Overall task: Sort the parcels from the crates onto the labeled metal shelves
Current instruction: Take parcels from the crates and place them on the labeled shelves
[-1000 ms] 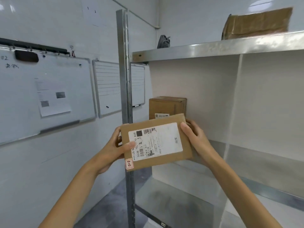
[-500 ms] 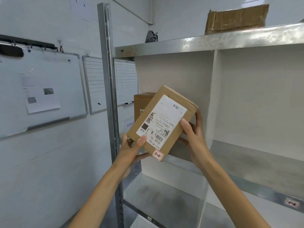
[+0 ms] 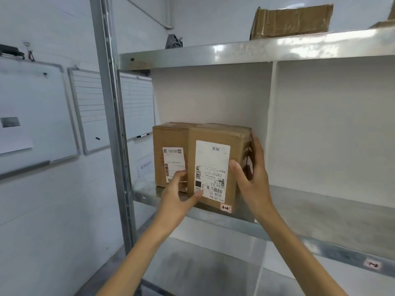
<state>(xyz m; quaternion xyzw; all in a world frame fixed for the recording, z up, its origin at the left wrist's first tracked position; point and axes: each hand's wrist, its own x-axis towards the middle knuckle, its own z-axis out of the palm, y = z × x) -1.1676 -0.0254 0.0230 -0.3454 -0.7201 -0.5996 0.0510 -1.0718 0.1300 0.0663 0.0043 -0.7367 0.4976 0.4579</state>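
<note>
A flat brown parcel (image 3: 215, 135) with a white shipping label and a small pink tag stands upright on the metal shelf (image 3: 310, 208), right beside a second brown box (image 3: 171, 135) at its left. My left hand (image 3: 177, 195) grips the parcel's lower left edge, thumb on the label. My right hand (image 3: 252, 176) holds its right side, fingers curled behind and thumb on the front. A white divider (image 3: 271, 124) stands just right of the parcel.
A metal upright post (image 3: 113, 124) runs at the left of the shelves. The upper shelf (image 3: 256, 52) bears a worn cardboard box (image 3: 290, 20) and a dark bundle (image 3: 174, 41). Whiteboards (image 3: 32, 116) hang on the left wall. A label tag (image 3: 372, 264) marks the shelf edge.
The parcel went from tilted in the air before the shelf to upright on the shelf beside the other box. Both hands travelled with it and kept their hold.
</note>
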